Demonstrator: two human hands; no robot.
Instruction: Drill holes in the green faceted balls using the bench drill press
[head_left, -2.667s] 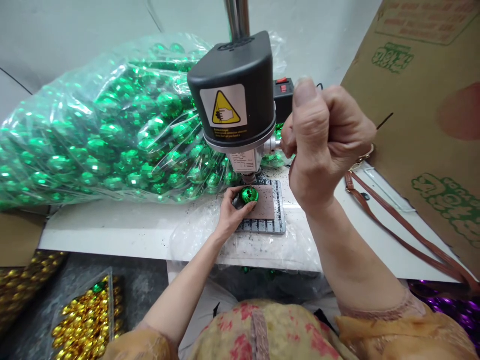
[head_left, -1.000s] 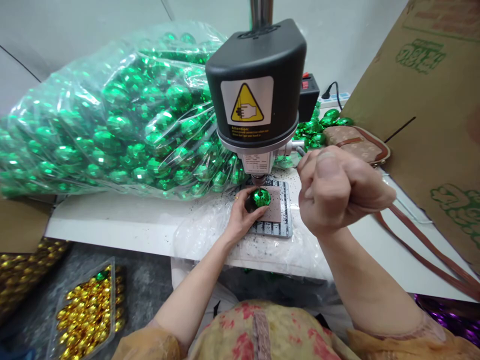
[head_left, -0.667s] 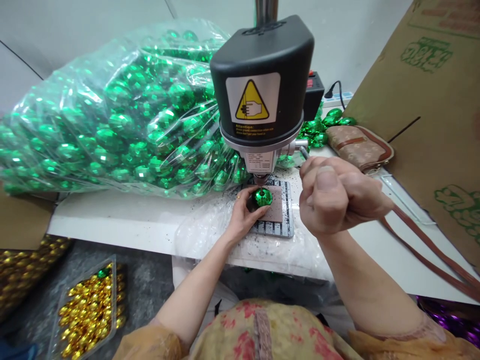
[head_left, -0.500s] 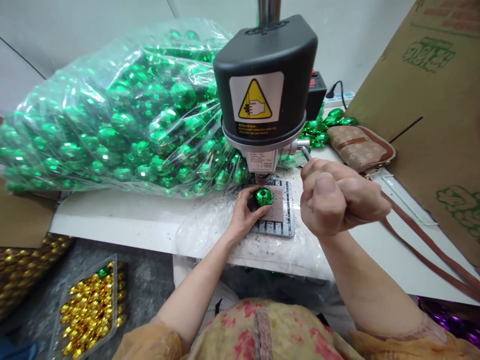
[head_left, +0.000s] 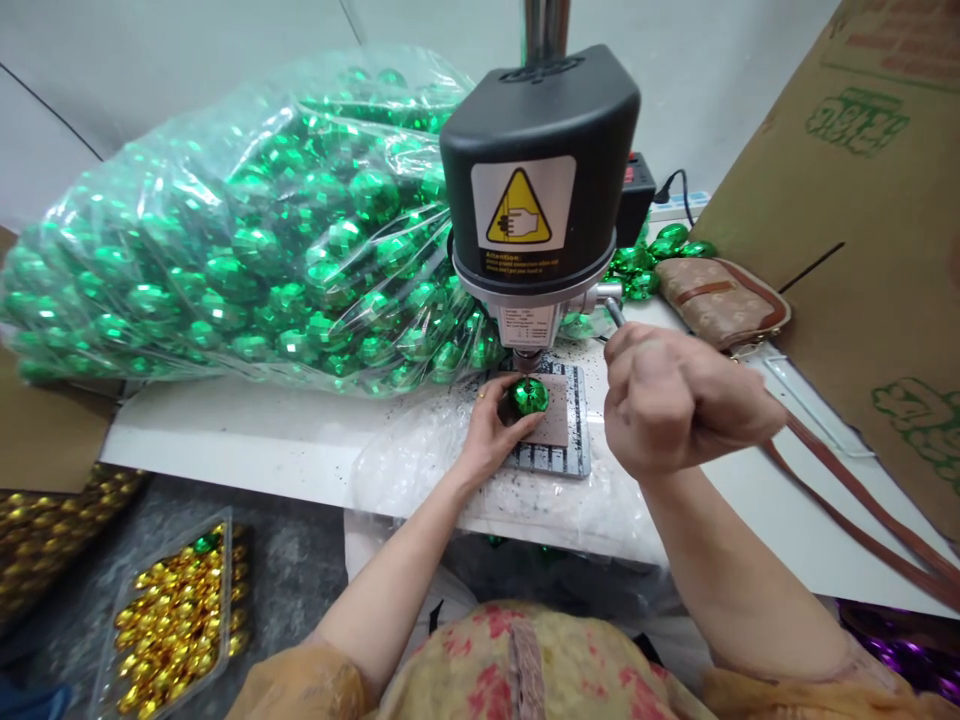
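The left hand (head_left: 487, 435) pinches a green faceted ball (head_left: 530, 396) on the plate (head_left: 561, 452), right under the press head (head_left: 540, 120). The head's sticker (head_left: 522, 215) shows a yellow hand-warning triangle, with small print too fine to read. At three o'clock of the ball, the right hand (head_left: 675, 400) is fisted around the lever (head_left: 613, 308).

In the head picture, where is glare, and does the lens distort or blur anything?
Head view: soft, even light, no hard shadows; white glare streaks on the clear bag and a glint on the green ball in the left hand; the right hand, closed on the lever near the lens, looks far larger than the left; no clear motion blur.
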